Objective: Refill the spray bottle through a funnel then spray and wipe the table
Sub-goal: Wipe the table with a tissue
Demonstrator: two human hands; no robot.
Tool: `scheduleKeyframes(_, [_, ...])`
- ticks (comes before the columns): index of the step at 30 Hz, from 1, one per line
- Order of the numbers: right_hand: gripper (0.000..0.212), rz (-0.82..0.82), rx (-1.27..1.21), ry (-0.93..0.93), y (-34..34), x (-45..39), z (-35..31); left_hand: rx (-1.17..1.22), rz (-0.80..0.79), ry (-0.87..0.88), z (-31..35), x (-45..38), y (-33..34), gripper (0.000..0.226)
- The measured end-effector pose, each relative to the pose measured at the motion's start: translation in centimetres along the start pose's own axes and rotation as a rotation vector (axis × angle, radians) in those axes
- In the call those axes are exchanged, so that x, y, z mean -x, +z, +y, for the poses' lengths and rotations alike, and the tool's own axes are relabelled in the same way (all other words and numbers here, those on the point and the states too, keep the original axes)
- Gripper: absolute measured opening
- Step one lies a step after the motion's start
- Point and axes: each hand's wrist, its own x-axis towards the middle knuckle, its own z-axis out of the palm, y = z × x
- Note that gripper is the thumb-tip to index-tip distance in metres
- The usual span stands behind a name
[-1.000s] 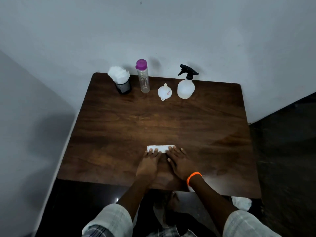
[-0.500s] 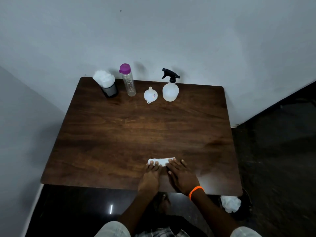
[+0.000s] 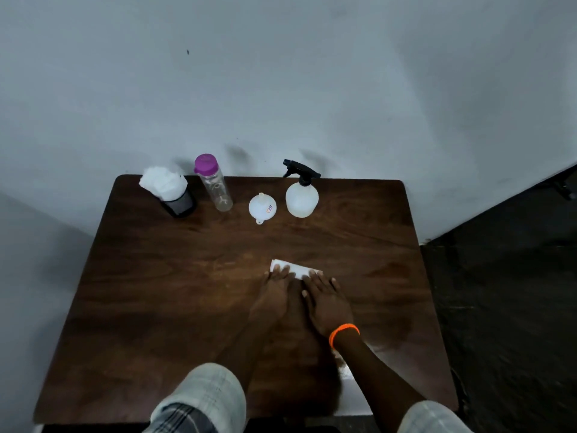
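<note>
- Both hands flat on folded white tissue (image 3: 295, 269), mid-table; left hand (image 3: 276, 295) and right hand (image 3: 326, 300) side by side, fingers straight, pressing down, nothing gripped
- Flat-palm pressing suits wiping; spreads pressure over the whole pad; likely wipe step in hand, refill and spray probably done, judged from layout only
- Spray bottle (image 3: 301, 196) upright at back edge, black trigger head screwed on, parked clear of wiping area; liquid level hard to tell
- White funnel (image 3: 262, 207) just left of spray bottle, resting on table, not in any neck; set aside, so pouring looks finished
- Clear water bottle (image 3: 215, 185) with purple cap on, left of funnel, leaning in wide-angle view but standing; capped, likely the refill source
- Black holder stuffed with white tissues (image 3: 171, 190) at back-left corner; probable source of the pad
- All four items lined along the wall side, well apart from hands; leaves centre free for strokes
- Orange wristband (image 3: 343, 331) on right wrist; pale checked sleeves at bottom
- Dark wood-grain table (image 3: 156, 292), glossy, faint lighter streaks near the tissue; wet or glare, cannot tell
- Plain grey-white wall (image 3: 312, 89) behind; dark floor (image 3: 505, 307) at right; dim room
</note>
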Motion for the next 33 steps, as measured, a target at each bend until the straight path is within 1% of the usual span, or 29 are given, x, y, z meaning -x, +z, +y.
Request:
scheduleKeyframes(3, [0.064,0.019,-0.02,0.037,-1.2,-3.6,-0.8,-0.07,-0.09,0.011,-1.2,-3.4,-2.4,0.07])
scheduleKeyframes(5, [0.074,0.023,-0.041,0.065,-1.9,-5.6,-1.2,-0.063,-0.075,0.042,-1.7,-5.5,-4.1,0.065])
scheduleKeyframes(7, [0.077,0.016,-0.059,0.088,-2.7,-7.3,-1.6,-0.033,-0.024,0.058,-2.0,-7.2,-5.9,0.06])
scheduleKeyframes(11, [0.056,-0.022,-0.085,0.114,-3.6,-10.1,-1.9,0.043,0.008,0.072,-2.8,-10.1,-7.8,0.056])
scheduleKeyframes(12, [0.053,-0.023,-0.083,0.116,-3.7,-10.7,-1.8,0.055,0.033,0.075,-3.0,-10.5,-8.0,0.057])
scheduleKeyframes(16, [0.05,-0.014,-0.099,0.102,-4.7,-12.7,-1.6,-0.005,0.11,0.097,-3.3,-10.9,-7.9,0.061])
scheduleKeyframes(19, [0.046,0.03,-0.078,0.09,-5.7,-13.2,-1.0,-0.022,0.131,0.062,-2.2,-10.3,-7.2,0.066])
scheduleKeyframes(24, [0.045,-0.014,-0.047,0.065,-6.6,-12.8,1.1,-0.058,0.137,0.027,1.0,-9.4,-6.4,0.066])
scheduleKeyframes(28, [0.041,0.005,-0.072,0.097,-7.4,-12.7,3.1,-0.06,0.133,0.074,2.3,-10.2,-6.7,0.066])
scheduleKeyframes(33, [0.038,0.031,-0.112,0.139,-8.1,-12.9,5.6,0.016,0.137,0.125,4.1,-11.8,-6.8,0.065])
